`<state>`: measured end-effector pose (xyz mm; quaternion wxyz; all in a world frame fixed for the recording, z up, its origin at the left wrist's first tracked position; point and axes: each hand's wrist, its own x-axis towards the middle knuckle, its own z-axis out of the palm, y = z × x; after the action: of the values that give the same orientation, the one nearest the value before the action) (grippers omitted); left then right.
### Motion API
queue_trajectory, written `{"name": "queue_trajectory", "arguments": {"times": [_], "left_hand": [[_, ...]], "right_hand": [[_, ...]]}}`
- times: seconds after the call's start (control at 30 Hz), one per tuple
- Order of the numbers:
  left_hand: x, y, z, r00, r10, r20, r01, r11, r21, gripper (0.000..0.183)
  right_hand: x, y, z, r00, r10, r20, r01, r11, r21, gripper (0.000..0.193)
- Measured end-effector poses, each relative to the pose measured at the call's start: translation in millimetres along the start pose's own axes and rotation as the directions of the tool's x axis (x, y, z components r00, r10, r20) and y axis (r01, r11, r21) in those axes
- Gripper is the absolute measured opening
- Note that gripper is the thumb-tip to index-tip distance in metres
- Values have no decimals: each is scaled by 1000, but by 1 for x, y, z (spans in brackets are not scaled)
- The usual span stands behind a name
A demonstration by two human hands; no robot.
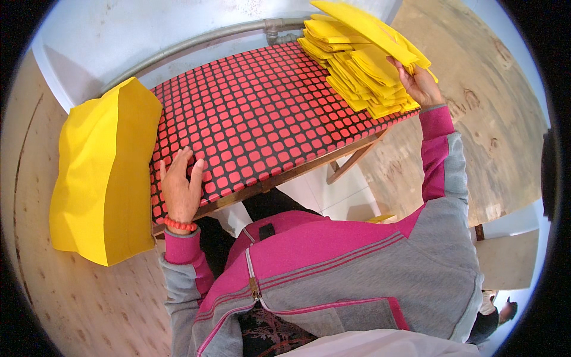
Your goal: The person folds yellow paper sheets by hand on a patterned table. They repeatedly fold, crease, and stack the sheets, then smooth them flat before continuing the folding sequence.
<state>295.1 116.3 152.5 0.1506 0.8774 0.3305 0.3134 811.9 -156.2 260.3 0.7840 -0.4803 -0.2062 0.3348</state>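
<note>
My left hand [182, 189], with a red bead bracelet at the wrist, lies on the near left part of a table [250, 128] covered in red squares on black. Its fingers are spread and hold nothing. Just left of it, at the table's end, stands an opened-out yellow bag [113, 172], apart from the hand. At the far right, my right hand [421, 85] has its fingers closed on the edge of a folded yellow bag [369, 27]. This piece is tilted up over a stack of folded yellow bags [363, 80] on the table's right end.
A grey pipe [208, 38] runs along the wall behind the table. Wooden boards [476, 119] stand to the right, and another wooden surface [113, 303] lies at the left. White floor tiles [333, 193] show under the table. A person [496, 315] is far off at lower right.
</note>
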Motion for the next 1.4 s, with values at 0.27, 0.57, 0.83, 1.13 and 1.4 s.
{"name": "queue_trajectory", "arguments": {"times": [0.27, 0.57, 0.83, 1.13, 1.4], "left_hand": [[8, 2, 9, 1000, -7, 22, 8, 999, -31, 40], [19, 3, 23, 999, -2, 42, 2, 1000, -10, 38], [18, 5, 35, 999, -2, 47, 1, 1000, 9, 38], [13, 11, 34, 999, -10, 40, 8, 999, 47, 37], [-16, -67, 50, 868, 252, -429, -355, 918, -178, 20]], "right_hand": [[43, 3, -53, 995, 96, -12, -94, 991, 93, 40], [48, 2, -85, 994, 71, -77, -71, 997, 10, 40], [2, 16, -92, 975, -34, -221, 24, 998, -50, 35], [-63, 65, -93, 959, -34, -282, 0, 993, -122, 31], [-118, 284, 39, 661, 670, 339, -254, 624, -739, 25]]}}
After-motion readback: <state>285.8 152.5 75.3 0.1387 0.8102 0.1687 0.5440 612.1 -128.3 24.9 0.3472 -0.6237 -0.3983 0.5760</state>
